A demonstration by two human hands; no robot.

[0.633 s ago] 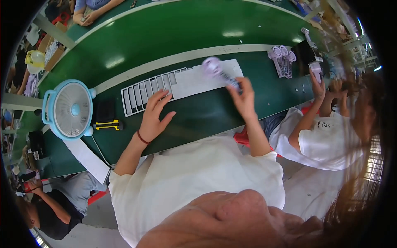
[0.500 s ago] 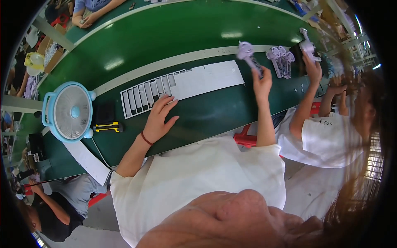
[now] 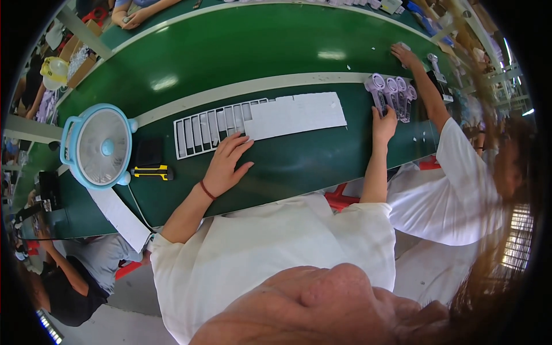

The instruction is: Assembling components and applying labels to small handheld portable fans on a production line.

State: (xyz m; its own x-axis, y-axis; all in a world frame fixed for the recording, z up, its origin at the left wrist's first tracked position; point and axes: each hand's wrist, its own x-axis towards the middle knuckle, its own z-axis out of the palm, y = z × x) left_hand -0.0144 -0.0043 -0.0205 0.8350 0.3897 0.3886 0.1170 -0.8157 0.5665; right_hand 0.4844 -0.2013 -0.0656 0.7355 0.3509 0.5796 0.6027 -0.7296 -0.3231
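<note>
Grip of R hand closed on lilac device, L hand loosely spread.

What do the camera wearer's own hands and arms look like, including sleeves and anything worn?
The left hand and right hand are ungloved. A thin, dark red bracelet circles the left wrist; none shows on the right. The sleeves are short and white.

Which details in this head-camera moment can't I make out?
All in the head view:
- Lower end of the leftmost lavender ring-headed device: hidden by the right hand.
- Whether the left hand presses the white slotted sheet: its own fingers cover any contact.
- What lies under the co-worker's outstretched hand: too small, partly covered.
- The person at the far side: cut off by the top edge.
</note>
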